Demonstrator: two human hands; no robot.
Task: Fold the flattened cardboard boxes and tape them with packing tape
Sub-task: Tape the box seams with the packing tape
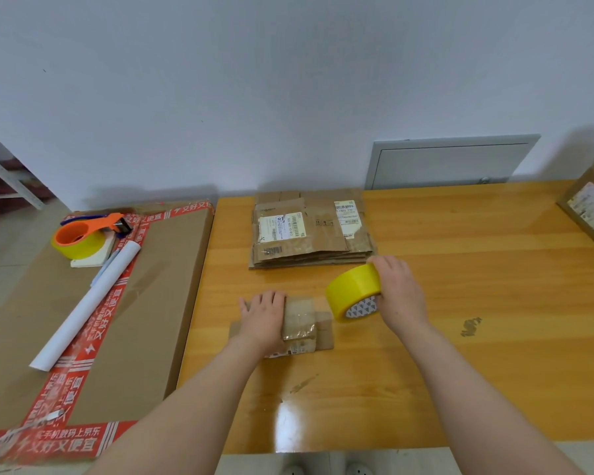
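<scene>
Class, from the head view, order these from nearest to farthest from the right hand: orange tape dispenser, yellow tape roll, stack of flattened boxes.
1. yellow tape roll: gripped by the right hand.
2. stack of flattened boxes: just beyond it.
3. orange tape dispenser: far left, on the large carton.

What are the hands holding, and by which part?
The right hand grips the yellow tape roll by its rim. The left hand rests on the small cardboard box, at its left end.
</scene>
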